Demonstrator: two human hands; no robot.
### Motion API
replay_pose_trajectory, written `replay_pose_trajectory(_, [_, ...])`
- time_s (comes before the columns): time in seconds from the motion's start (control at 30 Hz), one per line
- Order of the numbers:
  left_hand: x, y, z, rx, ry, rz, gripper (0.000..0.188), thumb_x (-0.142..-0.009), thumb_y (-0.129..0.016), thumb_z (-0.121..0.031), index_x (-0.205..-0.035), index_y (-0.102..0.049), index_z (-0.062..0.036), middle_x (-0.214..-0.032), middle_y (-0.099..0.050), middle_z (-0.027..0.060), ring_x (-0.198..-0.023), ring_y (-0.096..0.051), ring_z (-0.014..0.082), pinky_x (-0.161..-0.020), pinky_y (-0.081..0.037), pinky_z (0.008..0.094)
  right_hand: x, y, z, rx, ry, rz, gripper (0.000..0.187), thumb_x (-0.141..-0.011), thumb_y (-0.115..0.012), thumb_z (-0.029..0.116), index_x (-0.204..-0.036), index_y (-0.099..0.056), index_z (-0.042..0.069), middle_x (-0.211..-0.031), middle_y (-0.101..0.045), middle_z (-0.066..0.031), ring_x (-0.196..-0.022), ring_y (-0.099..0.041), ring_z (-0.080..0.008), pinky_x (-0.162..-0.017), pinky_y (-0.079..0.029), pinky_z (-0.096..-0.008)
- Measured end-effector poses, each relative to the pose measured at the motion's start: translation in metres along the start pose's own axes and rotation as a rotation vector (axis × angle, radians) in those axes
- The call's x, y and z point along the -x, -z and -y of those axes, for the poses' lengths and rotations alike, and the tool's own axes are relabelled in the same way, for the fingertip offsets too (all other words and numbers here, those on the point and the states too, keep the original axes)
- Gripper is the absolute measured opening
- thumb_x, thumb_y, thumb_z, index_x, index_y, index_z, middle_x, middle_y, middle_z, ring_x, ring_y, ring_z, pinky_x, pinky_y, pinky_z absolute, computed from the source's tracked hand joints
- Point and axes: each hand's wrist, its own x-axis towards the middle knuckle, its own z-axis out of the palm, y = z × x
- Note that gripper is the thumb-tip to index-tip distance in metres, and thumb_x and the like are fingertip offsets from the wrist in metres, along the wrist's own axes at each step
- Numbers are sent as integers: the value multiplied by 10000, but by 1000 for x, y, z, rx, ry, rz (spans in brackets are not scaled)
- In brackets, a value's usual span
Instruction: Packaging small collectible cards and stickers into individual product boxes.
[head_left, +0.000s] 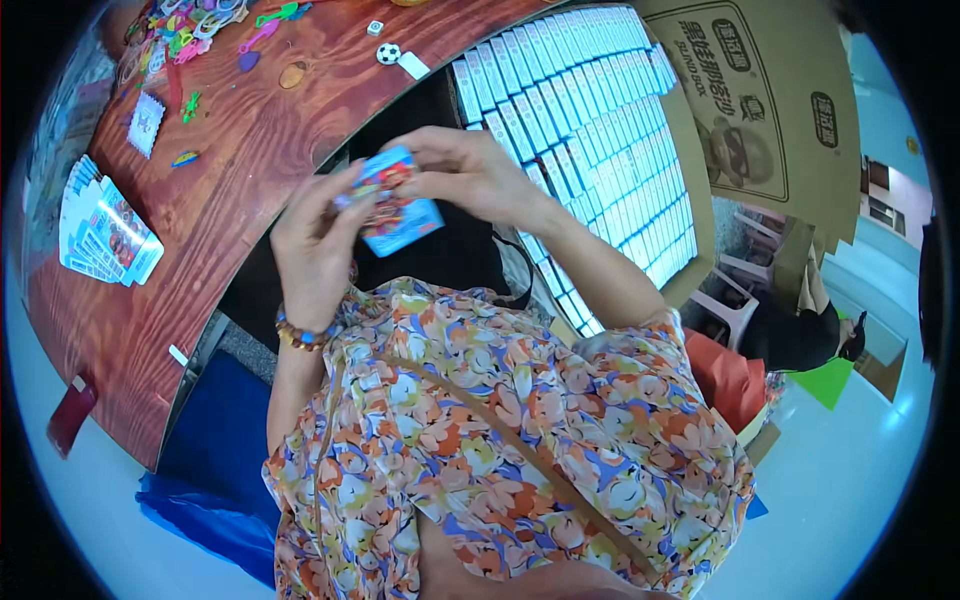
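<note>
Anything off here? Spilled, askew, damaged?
Nothing damaged or spilled. Both hands, left hand and right hand, hold a small blue packet above the lap. The cardboard box of packets is neatly filled. Only the small toys lie scattered on the wooden table.

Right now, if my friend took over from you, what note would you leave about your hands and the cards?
Left hand and right hand together hold one small blue card pack above the lap.
A big cardboard box of matching packs stands open on the right.
A fanned stack of cards lies on the wooden table, with small colourful toys at its far end.
The held pack looks unopened.
</note>
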Motion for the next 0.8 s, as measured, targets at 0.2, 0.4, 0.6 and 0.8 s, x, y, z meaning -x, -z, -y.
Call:
replay_pose_trajectory(0.2, [-4, -10, -13, -48, 28, 150, 489, -924, -650, -27, -1396, -528, -56, -1132, -649, 116, -991, -673, 179, -847, -560, 304, 110, 139, 21, 513, -124, -713, 396, -915, -672, 117, -1260, -599, -63, -905, -737, -104, -840, -691, -139, -744, -544, -281])
replay_pose_trajectory(0.4, [-4, 17, -12, -148, 11, 151, 461, -930, -649, -64, -1378, -540, -51, -1168, -646, 131, -1007, -665, 179, -846, -549, 299, 133, 173, -49, 1341, -462, -720, 376, -939, -574, 271, -1217, -638, 26, -914, -697, -264, -869, -677, -441, -708, -546, -498])
replay_pose_trajectory(0.6, [17, 59, -16, -186, -19, -23, 441, -930, -647, -51, -1363, -562, -55, -1127, -661, 95, -986, -660, 156, -798, -547, 287, 106, 180, -111, 1288, -183, -528, 312, -980, -490, 194, -1120, -619, -54, -1050, -658, -314, -1005, -628, -467, -873, -490, -544])
replay_pose_trajectory(0.8, [-2, 92, -12, -604, -363, -605, 298, -895, -697, -97, -1188, -661, -51, -966, -689, 113, -785, -670, 232, -699, -531, 310, 152, 224, -116, 893, -450, -542, 478, -1023, -502, 278, -1402, -511, -15, -1250, -643, -238, -1118, -630, -313, -933, -488, -379])
